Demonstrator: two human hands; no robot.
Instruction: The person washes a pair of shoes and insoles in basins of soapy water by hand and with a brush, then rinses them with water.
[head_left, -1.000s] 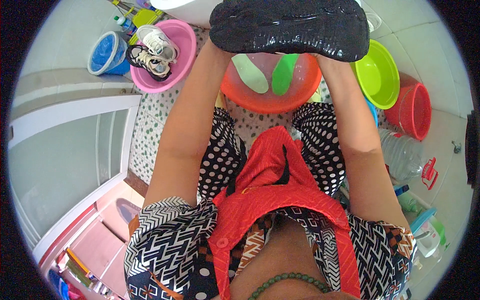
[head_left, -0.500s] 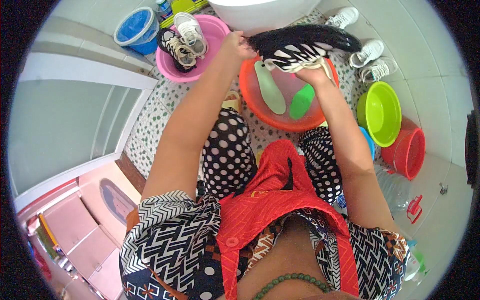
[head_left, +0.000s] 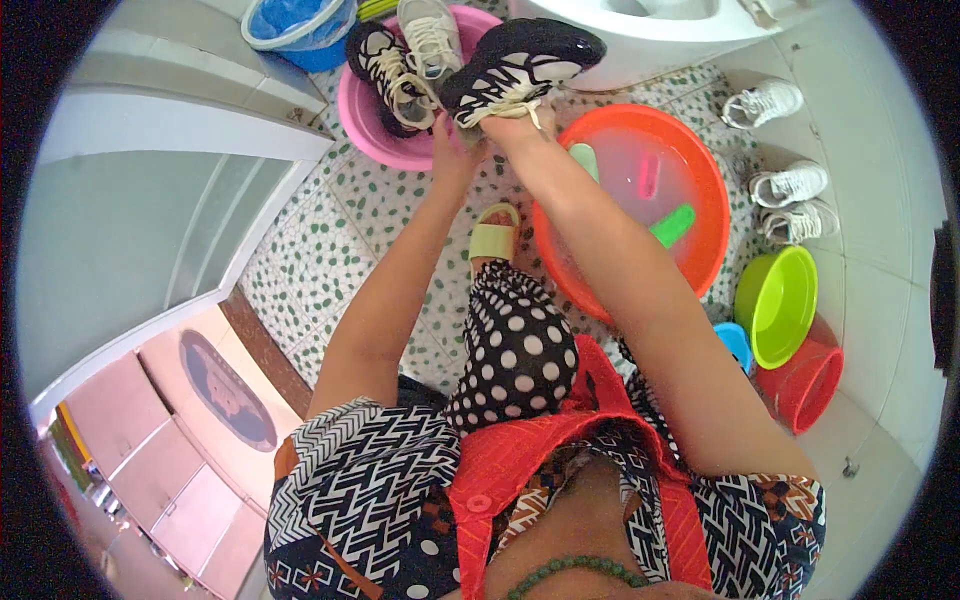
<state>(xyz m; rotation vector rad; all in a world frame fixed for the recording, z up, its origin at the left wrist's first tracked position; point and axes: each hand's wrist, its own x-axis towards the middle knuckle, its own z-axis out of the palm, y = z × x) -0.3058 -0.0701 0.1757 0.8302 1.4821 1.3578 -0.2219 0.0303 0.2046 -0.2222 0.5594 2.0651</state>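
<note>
A black-and-white sneaker is held out over the right rim of the pink basin, toe pointing right. My right hand grips it by the laced opening, partly hidden under the shoe. At the heel end, my left hand is closed on the same sneaker. Inside the pink basin lie a similar black-and-white sneaker and a white sneaker. To the right stands an orange basin of cloudy water, holding a pale green insole, a bright green scrubbing brush and a small pink item.
Several white sneakers stand along the right wall. Below them are a lime-green basin, a red bucket and a blue container. A white toilet stands at the back, a lined blue bin at the back left.
Both hands have carried the sneaker left, from above the orange basin to the pink basin's edge. The view has shifted too, with the orange basin now farther right and lower.
</note>
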